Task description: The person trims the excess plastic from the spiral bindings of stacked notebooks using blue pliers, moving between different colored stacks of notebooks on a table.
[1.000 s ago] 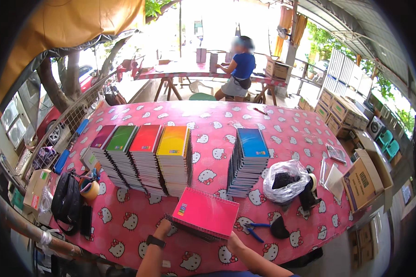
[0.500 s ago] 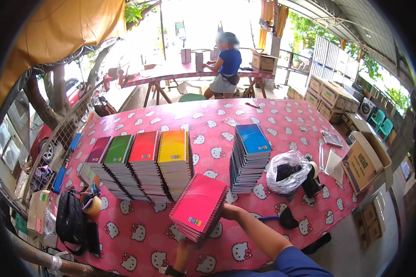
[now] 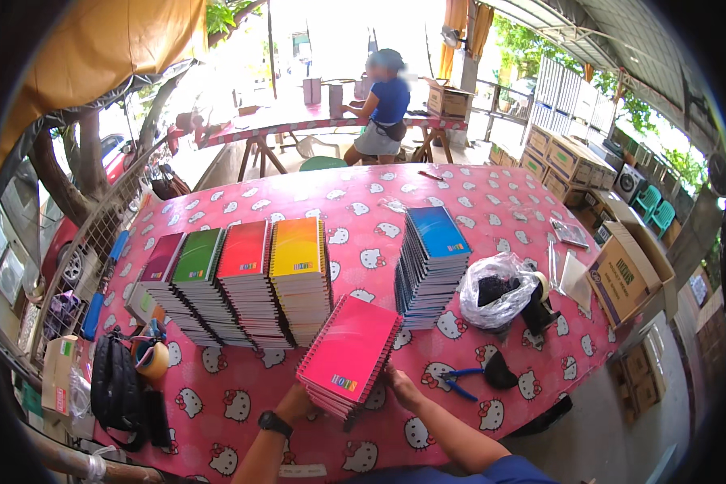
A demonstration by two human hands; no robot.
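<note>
Head view: I see the stack of pink spiral-bound notebooks [image 3: 349, 356] held between both hands, left hand [image 3: 297, 400] gripping its near-left edge, right hand [image 3: 398, 385] gripping its right side.

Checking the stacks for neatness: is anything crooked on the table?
Yes. The pink notebook stack, between both hands, sits turned at an angle, out of line with the row of stacks.
</note>
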